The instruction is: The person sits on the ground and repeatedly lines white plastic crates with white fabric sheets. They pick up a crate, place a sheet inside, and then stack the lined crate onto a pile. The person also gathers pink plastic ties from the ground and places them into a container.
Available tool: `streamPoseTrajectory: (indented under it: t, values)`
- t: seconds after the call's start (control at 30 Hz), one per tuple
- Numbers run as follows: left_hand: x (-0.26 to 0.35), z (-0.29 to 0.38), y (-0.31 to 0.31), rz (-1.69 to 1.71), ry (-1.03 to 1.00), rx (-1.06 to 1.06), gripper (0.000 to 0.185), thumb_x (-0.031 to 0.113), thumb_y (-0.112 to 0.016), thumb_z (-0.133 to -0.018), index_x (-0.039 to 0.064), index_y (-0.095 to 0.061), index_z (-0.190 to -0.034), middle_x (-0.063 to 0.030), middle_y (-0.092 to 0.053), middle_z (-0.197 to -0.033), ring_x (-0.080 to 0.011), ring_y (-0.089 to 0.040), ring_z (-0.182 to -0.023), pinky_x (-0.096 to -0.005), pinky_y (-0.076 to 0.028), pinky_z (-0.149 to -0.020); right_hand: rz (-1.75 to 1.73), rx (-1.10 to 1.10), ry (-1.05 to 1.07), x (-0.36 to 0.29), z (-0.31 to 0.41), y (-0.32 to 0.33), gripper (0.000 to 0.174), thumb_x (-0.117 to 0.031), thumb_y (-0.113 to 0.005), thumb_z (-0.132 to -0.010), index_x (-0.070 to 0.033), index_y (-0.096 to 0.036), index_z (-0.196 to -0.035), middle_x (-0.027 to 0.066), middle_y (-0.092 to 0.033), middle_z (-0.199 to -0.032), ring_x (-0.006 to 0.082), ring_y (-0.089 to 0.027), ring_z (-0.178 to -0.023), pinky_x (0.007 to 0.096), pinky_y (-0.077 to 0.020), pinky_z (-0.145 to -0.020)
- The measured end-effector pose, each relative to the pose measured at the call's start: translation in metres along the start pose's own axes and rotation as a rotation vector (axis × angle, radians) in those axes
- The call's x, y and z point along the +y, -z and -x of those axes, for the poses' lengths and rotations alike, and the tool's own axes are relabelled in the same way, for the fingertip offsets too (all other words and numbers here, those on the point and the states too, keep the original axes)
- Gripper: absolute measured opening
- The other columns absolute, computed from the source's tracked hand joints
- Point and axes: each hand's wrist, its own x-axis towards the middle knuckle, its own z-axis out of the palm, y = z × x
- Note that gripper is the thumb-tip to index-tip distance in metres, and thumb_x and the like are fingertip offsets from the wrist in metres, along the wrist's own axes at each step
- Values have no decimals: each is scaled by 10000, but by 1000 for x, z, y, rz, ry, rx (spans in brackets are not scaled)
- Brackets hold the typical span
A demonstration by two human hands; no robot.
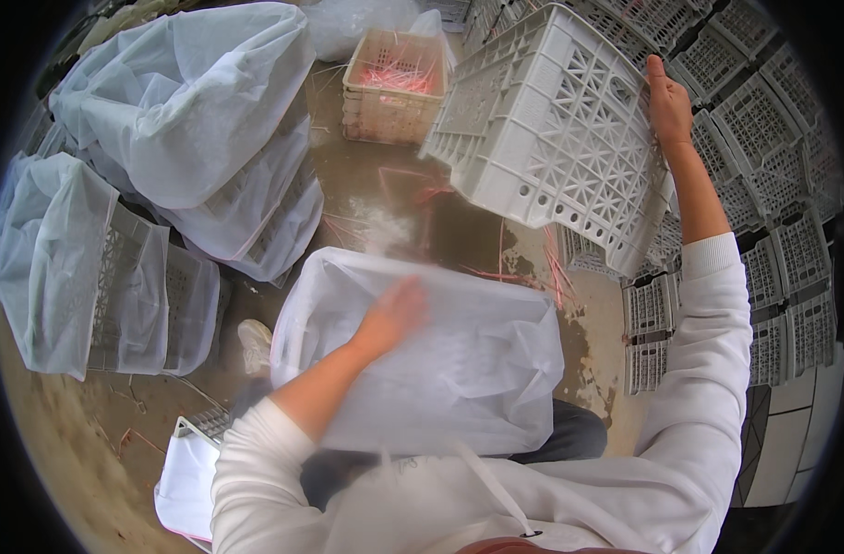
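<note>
In my right hand [669,104] I hold a light grey plastic crate [567,124] by its rim, tilted and raised at the upper right. Its lattice wall faces me. My left hand [395,313] is blurred over a crate lined with thin white sheeting [477,332], directly before me. Whether the hand touches the sheeting, and how its fingers lie, is hard to tell. The liner folds over the crate's rim and hides most of its walls.
Sheet-covered crates [186,104] are stacked at the left, with another covered stack [55,263] nearer. A beige crate [394,114] holds pink strapping strips. Grey crates [754,131] form a wall at the right. Loose pink strips [555,266] lie on the wet floor [387,221].
</note>
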Motion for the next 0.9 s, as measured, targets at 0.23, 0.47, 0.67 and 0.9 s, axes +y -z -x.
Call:
streamPoseTrajectory:
  t: [0.23, 0.47, 0.67, 0.9]
  values:
    - [110, 21, 12, 927, -80, 311, 712, 572, -358, -929, 31, -326, -1389, -189, -441, -1350, -331, -416, -1253, -466, -348, -1034, -809, 184, 69, -72, 33, 156, 382, -397, -538, -918, -68, -679, -786, -5, -622, -710, 68, -533, -590, 206, -415, -565]
    - [113, 111, 45, 641, -379, 350, 394, 334, -427, -928, 51, -546, -1176, -104, -600, -1147, -272, -571, -1058, -420, -462, -925, -1109, -173, 109, -87, 139, 175, 360, -380, -470, -936, -51, -599, -1007, 50, -559, -982, 133, -488, -876, 275, -360, -789]
    - [83, 200, 48, 630, -472, 562, 357, 258, -436, -912, 29, -559, -1156, -117, -603, -1144, -282, -570, -1064, -436, -464, -936, -1560, -241, -56, -59, 203, 126, 427, -365, -413, -950, -37, -530, -1196, 97, -506, -1215, 190, -449, -1122, 333, -313, -981]
    - [11, 213, 44, 412, -508, 684, 367, 255, -425, -933, 28, -530, -1203, -97, -571, -1192, -262, -541, -1108, -414, -430, -963, -1606, -171, -146, -29, 289, 115, 512, -295, -399, -950, -5, -373, -1372, 130, -357, -1438, 216, -285, -1344, 346, -164, -1118]
